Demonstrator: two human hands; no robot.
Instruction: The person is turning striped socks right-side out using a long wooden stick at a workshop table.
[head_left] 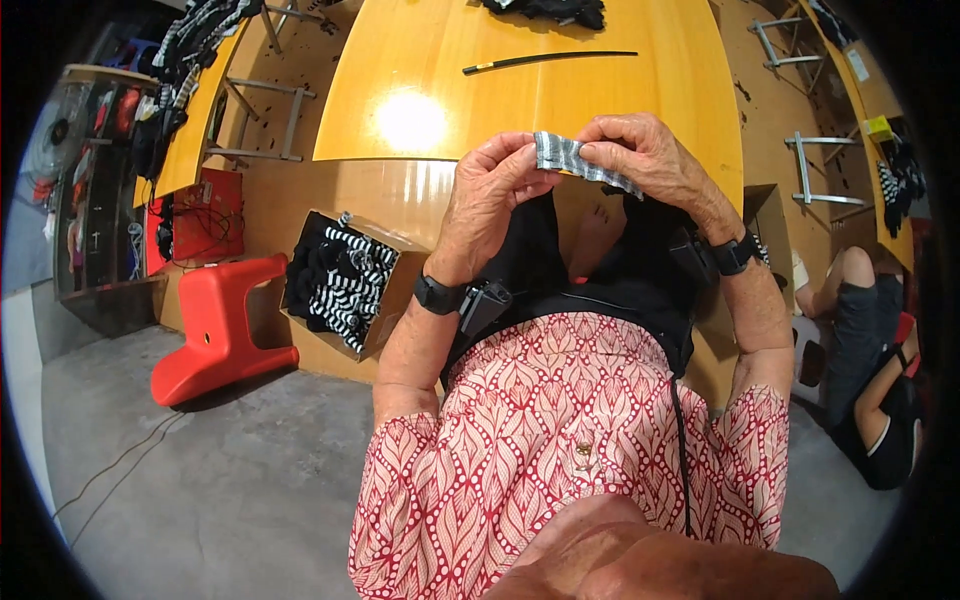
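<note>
Pinching one striped grey strip (560,152), the left hand (490,188) grips one end and the right hand (650,160) the other, by the near edge of one yellow table (400,60). On that lie one black stick (550,62) and one dark bundle (552,10); leftward sit one cardboard box (402,300) and one red stool (215,325).

no legible words, no readable numbers, no brands or signs clear enough to read

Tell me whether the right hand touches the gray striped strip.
Touching. The head view shows the right hand with its thumb pressed onto the striped strip.
</note>
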